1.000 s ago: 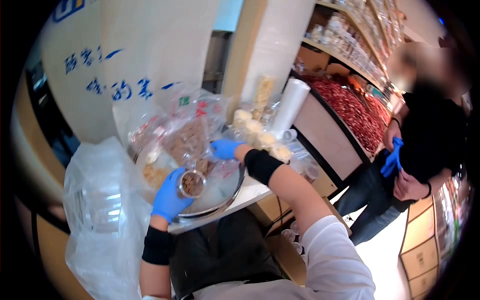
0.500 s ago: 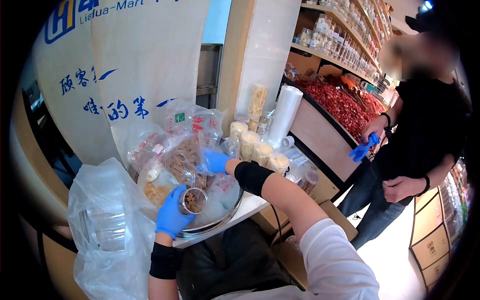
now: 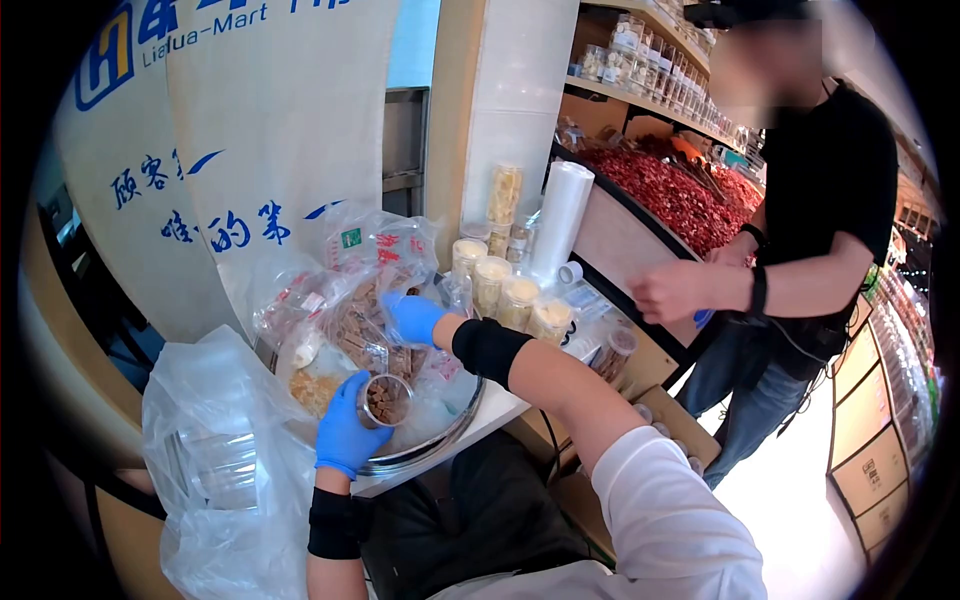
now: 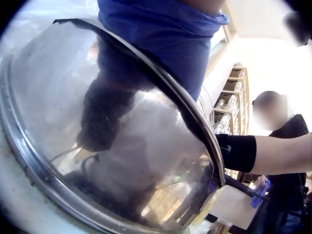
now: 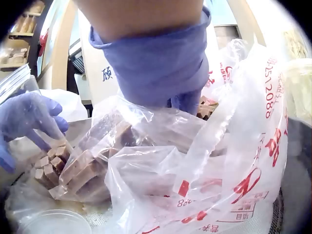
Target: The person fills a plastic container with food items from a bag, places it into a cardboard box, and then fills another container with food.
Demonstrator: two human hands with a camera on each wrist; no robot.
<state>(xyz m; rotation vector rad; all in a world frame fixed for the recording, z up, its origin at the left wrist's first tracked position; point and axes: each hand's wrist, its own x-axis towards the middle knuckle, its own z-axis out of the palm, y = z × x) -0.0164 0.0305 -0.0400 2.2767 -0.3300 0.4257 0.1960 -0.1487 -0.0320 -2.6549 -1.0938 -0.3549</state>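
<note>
My left hand (image 3: 348, 430), in a blue glove, grips a clear round jar (image 3: 409, 403) at the front of a large round steel tray (image 3: 455, 435). Short brown sticks (image 5: 51, 168) stand bundled inside it. The right hand (image 3: 415, 318), gloved in blue too, reaches into a clear plastic bag (image 5: 161, 168) with red print, among more brown sticks (image 3: 362, 335). Plastic and the glove cuff hide its fingertips. Seen from the left wrist, the tray's shiny wall (image 4: 136, 122) fills most of the picture and covers the hand.
Several jars with pale lids (image 3: 490, 275) and a white plastic roll (image 3: 562, 220) stand right of the tray. On the left hangs a large clear bag (image 3: 215, 470) of empty containers. A person in black (image 3: 825, 190) stands at the right, near a bin of red goods (image 3: 655, 190).
My right hand has moved left, deeper into the bag of brown sticks. The left hand keeps the jar at the tray's front. The other person has come closer and raised a forearm.
</note>
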